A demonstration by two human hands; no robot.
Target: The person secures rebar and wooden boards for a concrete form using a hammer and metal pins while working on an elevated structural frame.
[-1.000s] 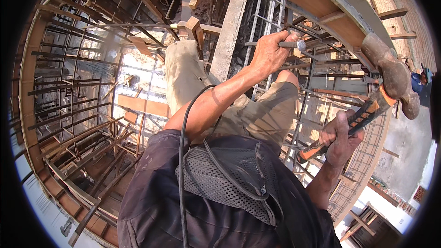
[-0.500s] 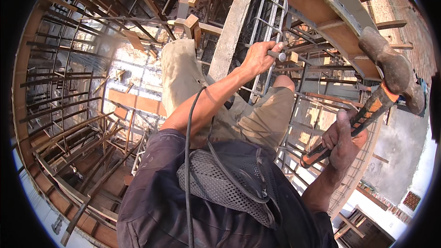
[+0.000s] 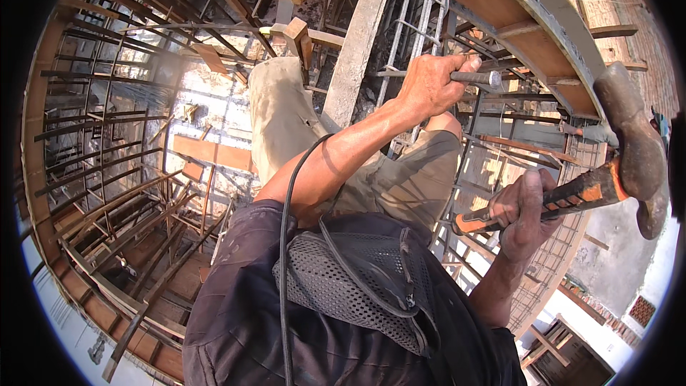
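I count one steel chisel, held out past the knees over the rebar cage, to the right of one concrete beam. My left grip is closed around its shaft, the thick head jutting out beyond the thumb. One hammer sits well apart to the right; my right grip is wrapped firmly round its orange-and-black handle. Nearer me, one grey mesh pouch lies against the dark shirt, beside one black cable.

open air parts the hammer from the metal rod, whose left end reinforcing bars crowd.
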